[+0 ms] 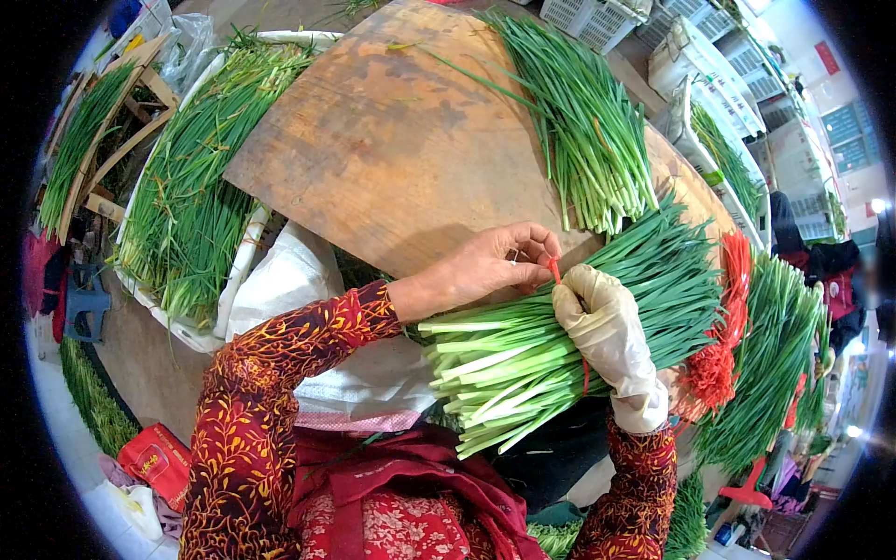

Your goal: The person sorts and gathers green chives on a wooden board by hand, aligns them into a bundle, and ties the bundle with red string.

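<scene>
A thick bunch of garlic chives (pixel 509 359) lies at the front edge of the wooden board, pale stems toward the lower left. A red tie (pixel 555 271) runs round it, its upper end raised between my hands. My bare left hand (pixel 495 261) is closed, pinching that end, a ring on one finger. My right hand (pixel 602 322), in a pale glove, has its fingers curled at the same tie and rests on the bunch. Whether the tie is knotted cannot be seen under the fingers. A bundle of red ties (pixel 723 327) hangs just right of the leaves.
Another pile of chives (pixel 597 140) lies at the back right of the wooden board (pixel 401 131). More chives (pixel 761 355) stand at the right. A white tub (pixel 233 280) heaped with chives is at the left. White crates (pixel 588 19) stand behind, and a blue stool (pixel 86 303) far left.
</scene>
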Demonstrator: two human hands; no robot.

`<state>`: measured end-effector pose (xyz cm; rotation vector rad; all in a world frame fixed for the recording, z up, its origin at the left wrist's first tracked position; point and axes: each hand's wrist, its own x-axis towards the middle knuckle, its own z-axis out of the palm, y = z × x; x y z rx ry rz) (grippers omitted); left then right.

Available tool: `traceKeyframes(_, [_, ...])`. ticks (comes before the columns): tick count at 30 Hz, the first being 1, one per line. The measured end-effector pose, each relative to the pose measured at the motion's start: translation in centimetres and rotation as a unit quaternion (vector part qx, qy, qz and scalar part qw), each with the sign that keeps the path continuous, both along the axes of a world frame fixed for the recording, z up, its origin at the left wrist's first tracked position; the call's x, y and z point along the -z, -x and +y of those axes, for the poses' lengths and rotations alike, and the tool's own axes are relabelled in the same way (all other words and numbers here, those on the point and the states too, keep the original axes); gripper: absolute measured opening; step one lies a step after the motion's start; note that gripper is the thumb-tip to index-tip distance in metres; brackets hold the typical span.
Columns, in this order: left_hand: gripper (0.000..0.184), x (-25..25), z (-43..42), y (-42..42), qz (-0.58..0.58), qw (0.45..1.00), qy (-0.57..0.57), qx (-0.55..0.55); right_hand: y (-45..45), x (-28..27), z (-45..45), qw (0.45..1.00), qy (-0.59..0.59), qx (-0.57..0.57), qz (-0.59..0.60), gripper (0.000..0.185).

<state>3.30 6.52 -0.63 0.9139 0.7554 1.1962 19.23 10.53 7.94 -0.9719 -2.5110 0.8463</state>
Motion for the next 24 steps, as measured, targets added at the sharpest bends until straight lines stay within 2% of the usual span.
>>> traceKeyframes(12, [0.015,-0.2,0.2,0.1,0.008,1.0,0.001,0.005,0.0,-0.1,-0.3,1.0,0.001,0.012,-0.017,0.011])
traceKeyframes(14, [0.017,-0.7,0.0,0.2,-0.026,0.997,0.072,0.004,0.0,-0.2,-0.3,1.0,0.001,0.014,-0.018,0.011])
traceKeyframes(20, [0.015,0.4,0.1,-0.1,-0.1,0.992,0.071,-0.019,-0.1,-0.2,-0.6,1.0,-0.014,0.018,-0.006,0.011])
traceKeyframes(24, [0.014,-0.1,0.1,0.0,-0.092,0.993,0.074,-0.002,-0.2,0.0,-0.5,1.0,-0.021,0.015,-0.006,0.011])
